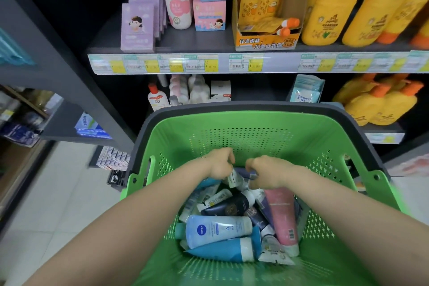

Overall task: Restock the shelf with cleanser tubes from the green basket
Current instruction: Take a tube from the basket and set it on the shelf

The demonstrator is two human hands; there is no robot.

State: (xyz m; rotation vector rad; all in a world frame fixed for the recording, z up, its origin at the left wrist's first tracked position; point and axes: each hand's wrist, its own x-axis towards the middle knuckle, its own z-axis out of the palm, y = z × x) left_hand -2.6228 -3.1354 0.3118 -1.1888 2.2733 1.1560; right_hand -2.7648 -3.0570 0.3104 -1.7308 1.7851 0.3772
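The green basket point(243, 137) fills the view from the centre down to 6 o'clock, and both hands reach into its far end. The left hand point(219, 165) is curled, gripping the upper end of a white tube point(235, 178) that sticks out at its 4 o'clock. The right hand point(269, 173) is curled too, thumb above and fingers below, holding a dark blue tube point(248, 173) that juts from it toward 9 o'clock. The two tubes touch between the hands. The other cleanser tubes point(232, 209) lie heaped at 6 o'clock of both hands, with a pale blue Nivea tube point(216, 230) nearest the camera and a pink tube point(282, 213) at the right hand's 6 o'clock. The shelf point(176, 39) stands at 12 o'clock, with yellow bottles point(329, 7) at 1 o'clock.
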